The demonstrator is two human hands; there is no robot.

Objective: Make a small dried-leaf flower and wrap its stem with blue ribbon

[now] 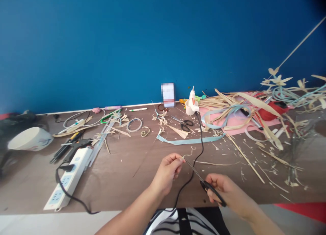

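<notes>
Low over the front of the table, my left hand (168, 170) is closed in a pinch on a thin pale straw strip (188, 153). Its curled loose end sticks out past the fingertips. My right hand (221, 191) is wrapped round the black handles of a pair of scissors (212, 189). The scissors' blades point up and left, with their tips at the strip beside my left fingertips. Whether the blades touch the strip, I cannot tell. A black cord (191, 176) runs down between my hands.
A white glue gun (193, 101) stands in a white cup. More scissors (187, 123) lie behind a blue ribbon (191, 140). Straw strips (219, 102) and scraps cover the right side. At left are a power strip (67, 180), a dark glue gun (76, 147) and a white bowl (30, 139).
</notes>
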